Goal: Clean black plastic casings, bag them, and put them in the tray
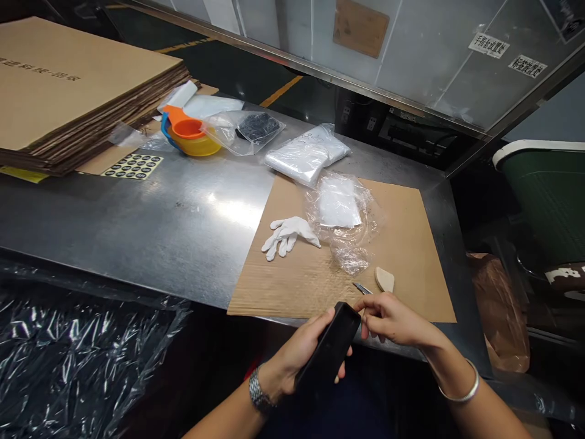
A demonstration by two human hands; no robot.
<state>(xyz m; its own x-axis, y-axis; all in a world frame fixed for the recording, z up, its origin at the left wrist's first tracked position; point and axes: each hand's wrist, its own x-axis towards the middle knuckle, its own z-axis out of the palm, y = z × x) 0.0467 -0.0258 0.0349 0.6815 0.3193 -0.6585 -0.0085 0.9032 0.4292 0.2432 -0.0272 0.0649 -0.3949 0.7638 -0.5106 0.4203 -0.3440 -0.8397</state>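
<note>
Left hand point(299, 349) grips a black case point(329, 349), right hand point(388, 318) curled beside it.

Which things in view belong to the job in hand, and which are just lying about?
Apparently in the job:
black part, held in the left hand, with the right hand at its upper end
possibly the slim tool beside the right hand

Apparently lying about:
white glove
beige wedge
stacked cardboard
sticker sheet
</note>
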